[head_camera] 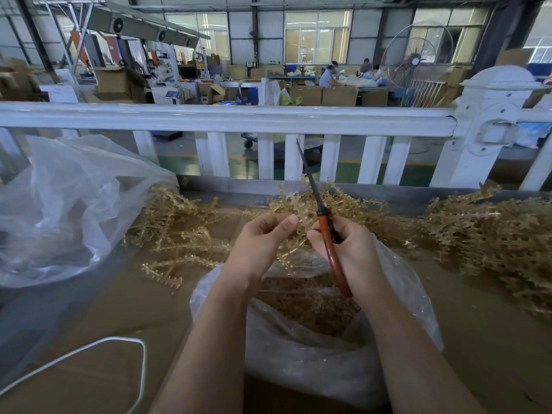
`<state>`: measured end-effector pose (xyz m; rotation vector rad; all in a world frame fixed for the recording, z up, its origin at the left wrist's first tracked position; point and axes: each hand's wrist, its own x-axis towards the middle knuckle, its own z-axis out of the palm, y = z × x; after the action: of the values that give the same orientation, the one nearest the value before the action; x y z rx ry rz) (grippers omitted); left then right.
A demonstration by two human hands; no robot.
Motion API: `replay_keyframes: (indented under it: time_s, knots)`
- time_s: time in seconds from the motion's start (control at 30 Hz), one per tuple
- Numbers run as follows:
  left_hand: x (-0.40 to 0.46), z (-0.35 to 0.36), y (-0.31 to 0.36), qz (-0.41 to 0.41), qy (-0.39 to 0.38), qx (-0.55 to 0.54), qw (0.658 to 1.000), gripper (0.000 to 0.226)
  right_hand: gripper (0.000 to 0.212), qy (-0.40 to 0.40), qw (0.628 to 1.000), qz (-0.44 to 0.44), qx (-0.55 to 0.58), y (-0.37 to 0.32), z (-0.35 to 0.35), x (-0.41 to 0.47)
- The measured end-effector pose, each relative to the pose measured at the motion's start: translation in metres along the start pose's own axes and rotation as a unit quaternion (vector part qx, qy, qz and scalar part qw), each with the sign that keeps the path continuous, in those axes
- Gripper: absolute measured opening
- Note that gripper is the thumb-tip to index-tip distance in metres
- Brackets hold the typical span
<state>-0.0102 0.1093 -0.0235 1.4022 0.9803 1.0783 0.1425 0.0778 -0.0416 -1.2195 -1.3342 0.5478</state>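
Note:
My left hand (263, 243) pinches a yellowish plastic sprue (294, 234) with small toothed parts, held over an open plastic bag (313, 354). My right hand (346, 249) grips scissors with red handles (334, 258); their dark blades (309, 177) are together and point up and away. The fingers of both hands meet at the sprue. Small cut pieces (304, 306) fill the bag beneath my hands.
Heaps of the same sprues lie on the brown table at the left (176, 231), behind my hands (343, 201) and at the right (493, 234). A large clear bag (59, 204) sits at the left. A white cord (140, 354) lies near me. A white railing (227, 118) runs along the table's far side.

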Motion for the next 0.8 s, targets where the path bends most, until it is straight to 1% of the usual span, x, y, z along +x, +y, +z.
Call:
replay_keyframes:
  time_s: [0.07, 0.1, 0.17, 0.27, 0.37, 0.47, 0.5, 0.57, 0.6, 0.7, 0.77, 0.8]
  knots:
    - [-0.0006, -0.0015, 0.0022, 0.017, -0.006, -0.059, 0.998, 0.006, 0.017, -0.002, 1.000, 0.002, 0.002, 0.0019, -0.0016, 0.0001]
    - [-0.0007, -0.0030, 0.0036, 0.021, -0.014, -0.088, 0.996, 0.005, 0.015, -0.001, 1.000, 0.003, 0.004, 0.0029, -0.0024, 0.0005]
    - [-0.0004, -0.0057, 0.0047, 0.029, -0.029, -0.117, 0.992, 0.014, 0.013, 0.002, 1.000, 0.006, 0.010, 0.0038, -0.0032, 0.0013]
    - [-0.0014, -0.0049, 0.0065, 0.038, -0.023, -0.124, 0.991, 0.019, 0.013, 0.004, 1.000, 0.010, 0.009, 0.0041, -0.0032, 0.0016]
    - [-0.0011, -0.0032, 0.0050, 0.050, -0.004, -0.093, 0.994, 0.024, 0.013, 0.009, 1.000, 0.015, 0.014, 0.0047, -0.0038, 0.0009]
    - [-0.0009, -0.0037, 0.0053, 0.066, 0.025, -0.033, 0.997, 0.031, 0.012, 0.011, 1.000, 0.019, 0.019, 0.0051, -0.0046, 0.0015]
    - [-0.0009, -0.0037, 0.0050, 0.076, 0.021, -0.033, 0.996, 0.032, 0.012, 0.009, 1.000, 0.017, 0.019, 0.0049, -0.0045, 0.0016]
    - [-0.0004, -0.0030, 0.0043, 0.095, -0.002, -0.075, 0.993, 0.034, 0.014, 0.006, 1.000, 0.012, 0.020, 0.0044, -0.0040, 0.0017]
    - [-0.0004, -0.0026, 0.0042, 0.097, -0.001, -0.100, 0.990, 0.037, 0.015, 0.004, 1.000, 0.009, 0.020, 0.0044, -0.0037, 0.0017]
    - [0.0000, -0.0050, 0.0037, 0.074, 0.022, -0.133, 0.988, 0.042, 0.012, 0.006, 1.000, 0.007, 0.021, 0.0040, -0.0033, 0.0011]
    - [-0.0013, -0.0068, 0.0055, 0.048, 0.000, -0.125, 0.991, 0.049, 0.012, 0.011, 0.999, 0.007, 0.031, 0.0038, -0.0036, 0.0008]
    - [-0.0019, -0.0065, 0.0065, 0.042, -0.020, -0.111, 0.993, 0.047, 0.013, 0.014, 0.999, 0.007, 0.033, 0.0039, -0.0039, 0.0009]
